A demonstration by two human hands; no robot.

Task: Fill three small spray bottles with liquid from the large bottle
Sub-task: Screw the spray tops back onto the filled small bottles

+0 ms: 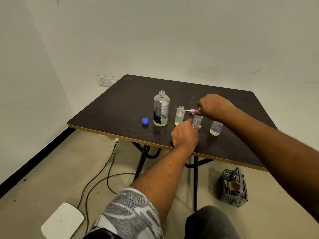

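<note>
The large bottle [161, 109] stands uncapped and upright on the dark table [120, 104], not far from the near edge, with only a shallow layer of liquid at its bottom. Its blue cap [145, 121] lies just to its left. To its right an open small bottle [179, 116] stands partly filled.

The left hand [185, 135] reaches over the near edge, and its grip is curled around the middle small bottle [196, 120], thumb on one side and fingers on the other. Just above, the right hand [214, 106] pinches a pink spray head [192, 110], whose thin tube lies level and points left behind the neck of the open small bottle. A third small bottle [216, 128] stands beneath the right forearm.

Bare tabletop stretches behind the bottles to the far edge and off to the left corner. On the floor, cables [110, 169] trail under the table, and a black basket [233, 187] sits near its right legs.
</note>
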